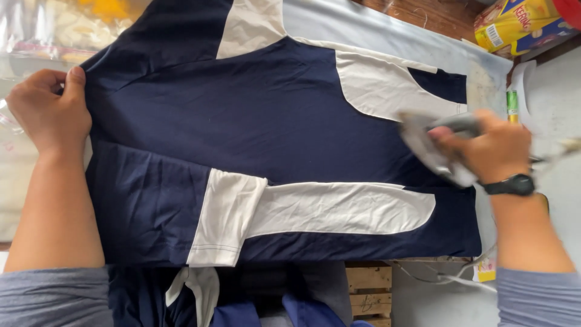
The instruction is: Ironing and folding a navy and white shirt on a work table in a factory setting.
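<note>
Navy-and-white shirt (266,127) lies flat across the worktop (363,27); the left hand (48,109) pinches its left edge, and the right hand (493,148) grips an iron (433,148) (blurred) on its right side.

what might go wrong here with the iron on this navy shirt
The iron in the right hand sits near the white panel; lingering could scorch or mark it. The left hand only pinches the navy shirt at its edge, so the fabric may slip and crease. The cord hanging below the board could snag.
</note>
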